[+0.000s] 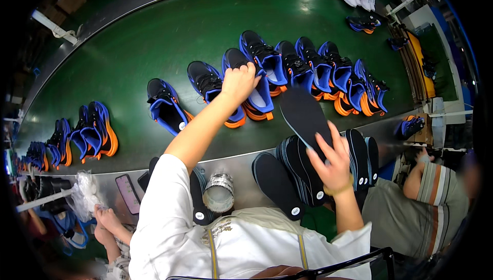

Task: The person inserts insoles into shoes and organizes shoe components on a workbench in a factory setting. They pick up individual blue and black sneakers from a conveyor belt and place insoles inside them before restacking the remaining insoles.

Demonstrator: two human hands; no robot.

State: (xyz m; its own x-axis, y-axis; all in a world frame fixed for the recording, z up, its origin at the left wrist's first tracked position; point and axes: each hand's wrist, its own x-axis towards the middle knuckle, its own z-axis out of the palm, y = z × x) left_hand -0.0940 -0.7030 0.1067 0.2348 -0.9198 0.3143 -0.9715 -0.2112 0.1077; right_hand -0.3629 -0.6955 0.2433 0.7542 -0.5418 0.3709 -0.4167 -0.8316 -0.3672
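On the green conveyor belt (pixel 169 33), a black and blue sneaker (pixel 233 58) with an orange sole is under my left hand (pixel 239 85). The fingers of that hand are closed at the tongue and laces. A light footbed shows inside the shoe. My right hand (pixel 335 166) pinches a black insole (pixel 304 111) near its heel end and holds it tilted, toe end up, just right of that shoe. Below it, a stack of black insoles (pixel 295 164) with blue edges lies on the metal ledge, with a single insole (pixel 275 180) beside it.
Similar sneakers (pixel 313 67) stand in a row to the right and others (pixel 95 126) to the left. A roll of tape (pixel 219 194) and a phone (pixel 127 194) lie on the metal edge (pixel 239 164). Co-workers sit at both sides; one striped sleeve (pixel 436 192) is close at right.
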